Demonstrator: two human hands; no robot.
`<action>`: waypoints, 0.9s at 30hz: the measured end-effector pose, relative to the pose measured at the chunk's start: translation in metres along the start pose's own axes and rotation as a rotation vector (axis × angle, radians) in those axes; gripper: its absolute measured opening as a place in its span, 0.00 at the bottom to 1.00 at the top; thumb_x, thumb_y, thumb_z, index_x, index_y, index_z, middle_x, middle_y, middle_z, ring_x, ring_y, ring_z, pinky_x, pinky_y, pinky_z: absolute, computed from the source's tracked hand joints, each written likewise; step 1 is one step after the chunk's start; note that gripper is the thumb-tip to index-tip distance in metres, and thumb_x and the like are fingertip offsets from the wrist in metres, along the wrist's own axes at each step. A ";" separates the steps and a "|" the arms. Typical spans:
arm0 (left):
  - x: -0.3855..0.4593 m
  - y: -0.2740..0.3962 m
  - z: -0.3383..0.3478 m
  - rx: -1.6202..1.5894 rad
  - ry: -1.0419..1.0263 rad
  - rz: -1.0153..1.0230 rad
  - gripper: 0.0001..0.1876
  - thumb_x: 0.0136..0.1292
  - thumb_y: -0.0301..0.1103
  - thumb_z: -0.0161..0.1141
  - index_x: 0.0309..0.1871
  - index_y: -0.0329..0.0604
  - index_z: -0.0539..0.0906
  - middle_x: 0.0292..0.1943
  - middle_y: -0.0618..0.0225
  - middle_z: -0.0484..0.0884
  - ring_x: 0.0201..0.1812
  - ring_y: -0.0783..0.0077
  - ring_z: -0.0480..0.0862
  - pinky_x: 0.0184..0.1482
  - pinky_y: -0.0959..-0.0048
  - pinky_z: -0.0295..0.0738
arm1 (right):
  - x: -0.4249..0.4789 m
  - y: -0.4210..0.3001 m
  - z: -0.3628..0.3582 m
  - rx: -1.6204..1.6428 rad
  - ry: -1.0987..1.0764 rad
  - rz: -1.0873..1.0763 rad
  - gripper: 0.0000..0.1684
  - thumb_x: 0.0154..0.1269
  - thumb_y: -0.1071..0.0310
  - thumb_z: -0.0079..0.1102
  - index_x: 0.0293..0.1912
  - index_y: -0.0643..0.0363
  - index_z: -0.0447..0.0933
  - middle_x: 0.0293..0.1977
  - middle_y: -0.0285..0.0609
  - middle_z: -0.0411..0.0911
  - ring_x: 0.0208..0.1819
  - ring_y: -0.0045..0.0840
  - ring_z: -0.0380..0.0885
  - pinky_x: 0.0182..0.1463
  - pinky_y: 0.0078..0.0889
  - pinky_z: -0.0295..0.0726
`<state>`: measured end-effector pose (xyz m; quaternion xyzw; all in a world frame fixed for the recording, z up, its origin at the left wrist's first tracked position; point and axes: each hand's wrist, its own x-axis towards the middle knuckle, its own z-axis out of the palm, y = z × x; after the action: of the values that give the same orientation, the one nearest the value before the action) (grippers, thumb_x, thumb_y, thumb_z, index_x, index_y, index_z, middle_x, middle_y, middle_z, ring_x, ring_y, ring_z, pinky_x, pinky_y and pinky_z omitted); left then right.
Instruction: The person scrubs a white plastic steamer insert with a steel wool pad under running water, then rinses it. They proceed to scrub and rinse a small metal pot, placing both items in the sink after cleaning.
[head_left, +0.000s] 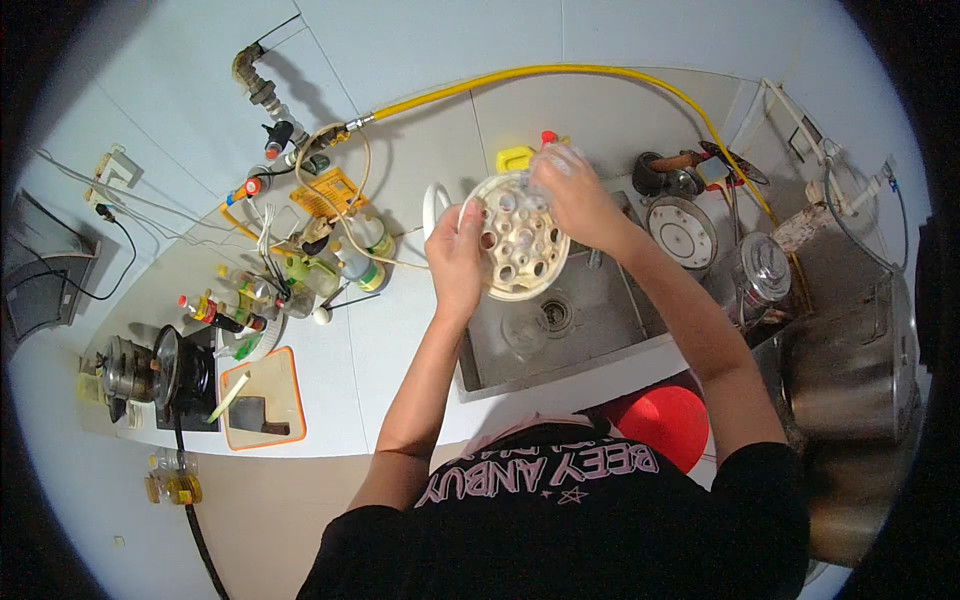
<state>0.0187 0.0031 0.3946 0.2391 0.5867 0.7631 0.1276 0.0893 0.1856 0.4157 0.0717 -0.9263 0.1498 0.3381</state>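
Note:
My left hand grips the left rim of a round cream plate pierced with holes, which looks like a steamer rack. It is held tilted above the steel sink. At the plate's upper right edge, my right hand is closed around a crumpled translucent item; its exact kind is unclear. Below the plate, a clear round dish or lid lies in the basin beside the drain. Behind my left wrist, a white curved tube rises.
On the left counter, a cleaver and a pale green stalk lie on an orange-rimmed cutting board. Several bottles line the wall. Right of the sink are a patterned dish and lidded pot. A red basin sits below.

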 end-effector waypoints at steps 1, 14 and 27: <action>0.000 -0.001 -0.001 -0.004 -0.021 -0.005 0.17 0.73 0.45 0.55 0.34 0.40 0.79 0.28 0.78 0.74 0.28 0.85 0.71 0.32 0.81 0.69 | 0.001 -0.003 0.003 0.004 0.025 -0.024 0.18 0.51 0.80 0.53 0.45 0.62 0.71 0.51 0.55 0.74 0.59 0.52 0.68 0.62 0.53 0.65; 0.006 -0.012 0.004 0.023 0.143 0.068 0.18 0.74 0.44 0.54 0.32 0.38 0.78 0.25 0.75 0.73 0.27 0.83 0.71 0.32 0.80 0.71 | -0.019 -0.047 0.038 -0.034 0.086 -0.006 0.13 0.54 0.75 0.53 0.43 0.60 0.73 0.47 0.54 0.74 0.55 0.51 0.70 0.60 0.54 0.67; 0.001 0.010 0.009 -0.101 0.168 0.084 0.15 0.74 0.41 0.54 0.33 0.40 0.78 0.28 0.76 0.74 0.29 0.85 0.70 0.33 0.81 0.70 | -0.006 -0.016 0.018 -0.045 0.304 0.363 0.12 0.61 0.76 0.54 0.46 0.60 0.70 0.40 0.56 0.77 0.46 0.52 0.76 0.48 0.49 0.74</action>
<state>0.0230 0.0080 0.4061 0.1919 0.5456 0.8137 0.0576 0.0872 0.1652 0.4024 -0.1267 -0.8657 0.1966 0.4426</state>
